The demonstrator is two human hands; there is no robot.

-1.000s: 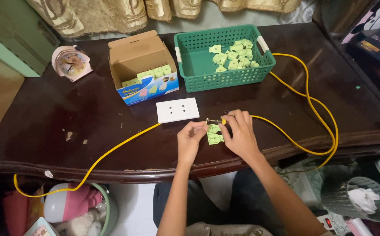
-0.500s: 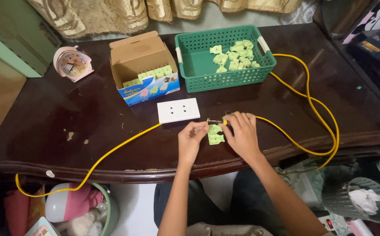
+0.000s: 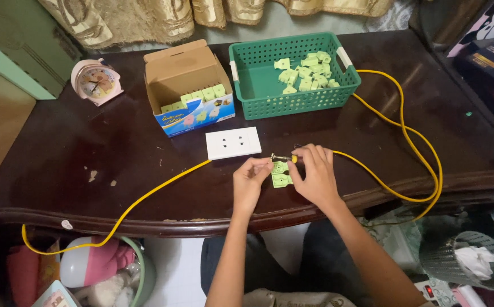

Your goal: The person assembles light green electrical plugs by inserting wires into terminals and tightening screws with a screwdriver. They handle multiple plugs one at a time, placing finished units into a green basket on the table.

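both hands point(image 3: 284, 179) grip green plug point(image 3: 281, 174), open cardboard box point(image 3: 187, 85) beside green basket point(image 3: 292, 74)

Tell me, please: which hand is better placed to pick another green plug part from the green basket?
Probably the right. The right hand lies nearer the green basket, which stands up and to its right. The left hand pinches the green plug part and sits farther away.

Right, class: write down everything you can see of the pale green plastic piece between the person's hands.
The pale green plastic piece is small, flat and matt, with what look like small holes. It lies near the front edge of the dark wooden table, below the white socket plate. The left hand and right hand pinch its sides; a yellow cable ends just above it.
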